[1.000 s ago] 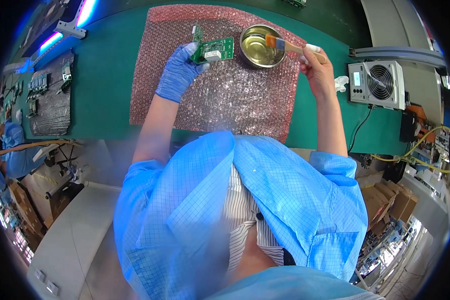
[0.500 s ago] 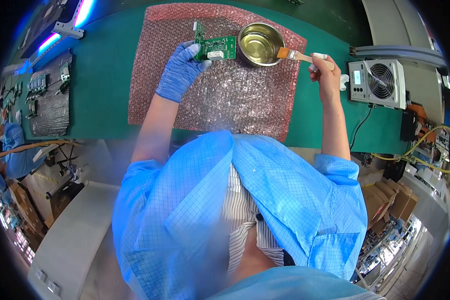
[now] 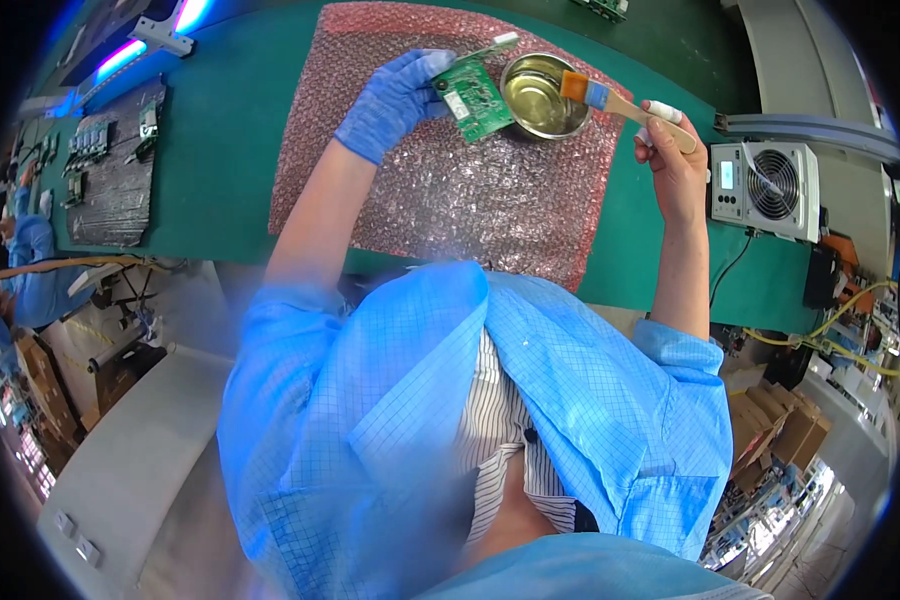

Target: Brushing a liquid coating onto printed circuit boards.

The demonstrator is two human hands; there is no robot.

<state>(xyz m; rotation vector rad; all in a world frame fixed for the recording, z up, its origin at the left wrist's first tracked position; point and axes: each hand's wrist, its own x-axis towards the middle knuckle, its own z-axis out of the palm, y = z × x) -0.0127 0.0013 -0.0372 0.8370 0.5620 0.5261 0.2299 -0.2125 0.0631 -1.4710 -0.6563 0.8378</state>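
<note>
My left hand (image 3: 395, 98), in a blue knit glove with pale fingertips, grips a green circuit board (image 3: 482, 108) by its upper left end. A narrower strip of board with a white connector (image 3: 506, 39) stands out from its top. Right of the board sits a round metal bowl (image 3: 545, 105) with clear yellowish liquid in it. My right hand (image 3: 675, 155), bare but for white finger covers, is closed on the wooden handle of a flat paintbrush (image 3: 610, 101). The orange bristles are over the bowl's right part; whether they touch the liquid I cannot tell.
Pinkish bubble wrap (image 3: 440, 205) lies under the bowl on the green bench mat (image 3: 215, 150). A white fan unit (image 3: 767, 190) stands at the right. More circuit boards (image 3: 88, 142) rest on a dark sheet at the left, below a lit lamp (image 3: 120, 60). A co-worker's blue sleeve (image 3: 35, 240) shows far left.
The board has swung round in my left hand, its free end now pointing down and right, its strip leaning right. The brush bristles have moved further over the bowl. The whole view has shifted slightly.
</note>
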